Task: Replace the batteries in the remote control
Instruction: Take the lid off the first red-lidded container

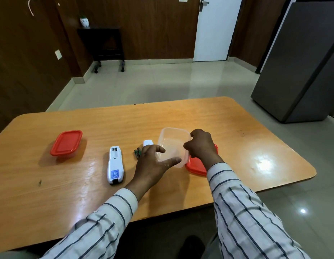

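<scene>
A white remote control (pixel 114 166) lies face down on the wooden table (pixel 237 131), its battery bay uncovered and showing no batteries. Its white battery cover (pixel 148 142) lies to the right, and two dark green batteries (pixel 137 152) lie between them. My left hand (pixel 153 165) hovers with fingers spread just beside the batteries, its thumb against a clear plastic container (pixel 171 143). My right hand (pixel 200 144) grips that container's right rim and holds it tilted. A red lid (pixel 195 165) lies under my right wrist.
A second container closed with a red lid (pixel 66 143) stands at the table's left. Beyond the table are a tiled floor, a grey fridge (pixel 302 62) at the right, a white door (pixel 216 28) and a dark side table (pixel 104 43).
</scene>
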